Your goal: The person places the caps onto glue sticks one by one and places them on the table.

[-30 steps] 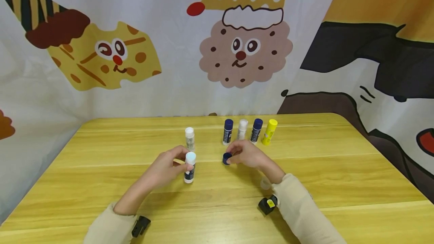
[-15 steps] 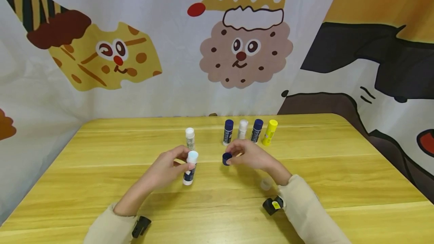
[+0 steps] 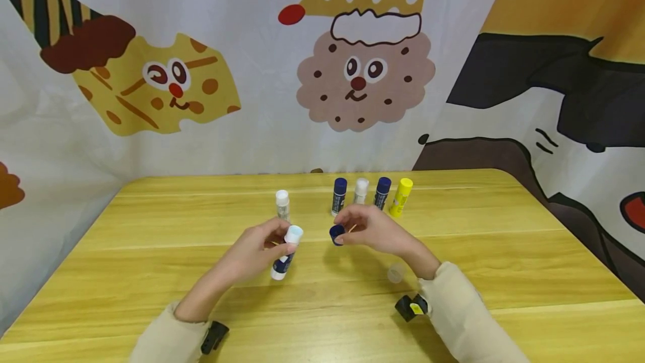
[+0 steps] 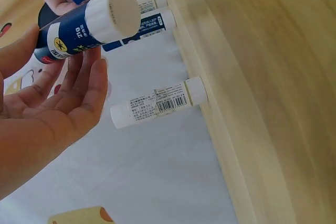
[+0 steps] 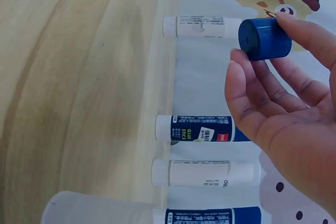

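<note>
In the head view my left hand [image 3: 252, 251] grips a navy-labelled glue stick [image 3: 281, 266] between thumb and fingers. It has no blue cap on; its pale upper end leans to the right, and its white base shows large in the left wrist view [image 4: 115, 14]. To the right, my right hand [image 3: 378, 231] pinches a dark blue cap [image 5: 264, 39] by its side, apart from the glue stick. The cap's hollow end faces up in the head view. Just behind the left hand stands a white glue stick [image 3: 283, 204], upright on the table.
Behind my right hand several capped glue sticks stand in a row: a navy one [image 3: 339, 196], a white one [image 3: 360, 190], another navy one [image 3: 382, 192] and a yellow one [image 3: 401, 197]. A translucent cap [image 3: 395, 273] lies near the right wrist on the wooden table [image 3: 322, 318].
The glue stick in my left hand has tilted, its top going right and its base toward me. The blue cap has tipped slightly in my right hand, and the right forearm has swung a little right.
</note>
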The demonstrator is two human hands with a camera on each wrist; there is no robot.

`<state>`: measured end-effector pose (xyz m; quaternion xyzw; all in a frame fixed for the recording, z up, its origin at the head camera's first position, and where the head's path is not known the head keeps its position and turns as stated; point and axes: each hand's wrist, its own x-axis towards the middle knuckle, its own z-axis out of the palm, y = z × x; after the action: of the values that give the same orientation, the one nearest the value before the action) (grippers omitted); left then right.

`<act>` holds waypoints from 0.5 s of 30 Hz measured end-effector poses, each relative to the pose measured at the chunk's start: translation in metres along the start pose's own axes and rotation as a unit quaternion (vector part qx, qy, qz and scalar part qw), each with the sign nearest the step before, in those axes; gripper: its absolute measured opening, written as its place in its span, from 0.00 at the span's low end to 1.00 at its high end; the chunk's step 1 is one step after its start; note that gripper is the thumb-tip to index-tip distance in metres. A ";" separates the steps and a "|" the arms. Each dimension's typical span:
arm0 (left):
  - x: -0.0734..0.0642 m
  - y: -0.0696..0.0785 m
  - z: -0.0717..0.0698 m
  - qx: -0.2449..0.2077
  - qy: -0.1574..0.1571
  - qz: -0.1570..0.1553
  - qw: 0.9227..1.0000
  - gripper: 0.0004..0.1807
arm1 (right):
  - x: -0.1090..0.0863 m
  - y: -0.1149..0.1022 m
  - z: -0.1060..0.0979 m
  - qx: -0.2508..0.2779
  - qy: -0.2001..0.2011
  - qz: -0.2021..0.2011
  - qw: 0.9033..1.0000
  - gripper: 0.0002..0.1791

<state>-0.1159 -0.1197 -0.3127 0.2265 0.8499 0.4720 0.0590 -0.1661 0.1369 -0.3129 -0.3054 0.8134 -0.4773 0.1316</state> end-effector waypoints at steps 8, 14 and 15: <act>0.000 0.003 0.003 -0.014 -0.012 0.006 1.000 0.11 | -0.002 -0.003 0.000 -0.012 -0.003 -0.020 1.000 0.12; 0.002 0.004 0.005 0.003 -0.012 0.016 1.000 0.10 | -0.002 -0.007 0.002 -0.027 -0.012 -0.041 0.999 0.12; 0.002 0.004 0.006 0.005 -0.014 0.016 1.000 0.10 | -0.002 -0.008 0.003 -0.026 -0.014 -0.044 0.999 0.12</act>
<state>-0.1145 -0.1125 -0.3118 0.2472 0.8477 0.4653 0.0615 -0.1602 0.1336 -0.3073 -0.3507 0.8092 -0.4573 0.1140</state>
